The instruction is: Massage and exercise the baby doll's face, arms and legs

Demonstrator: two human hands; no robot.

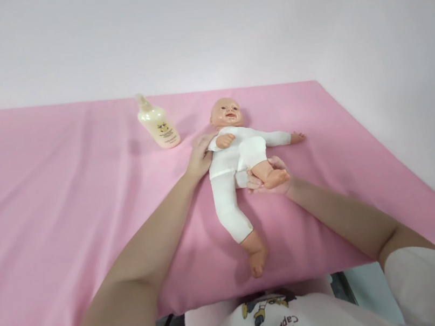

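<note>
Doll held at shoulder and raised foot on pink sheet

Pink sheet (66,218) is spread over the whole work surface, with a pale wall behind it and the person's white printed shirt (274,323) seen at the bottom edge. On the sheet, a little right of centre and straight ahead of the person, a baby doll (234,166) in a white suit is laid on its back. Its long axis runs away from the person: the head is at the far end, and one straight leg is pointed back toward the shirt, its bare foot nearest the sheet's front edge. The other leg is bent up at the knee, and one arm is stretched out toward the right.

Both forearms are extended to the doll, one on each side of it. The left hand (199,157) is laid flat, fingers loose, against the doll's shoulder and upper side, with nothing gripped. The right hand (271,179) is cupped under the raised foot (274,177), which is held lightly between fingers and palm. Both hands are touching the doll, so neither is the nearer.

A cream lotion bottle (157,123) is lying tilted on the sheet, beyond the left hand and apart from the doll's head.
</note>
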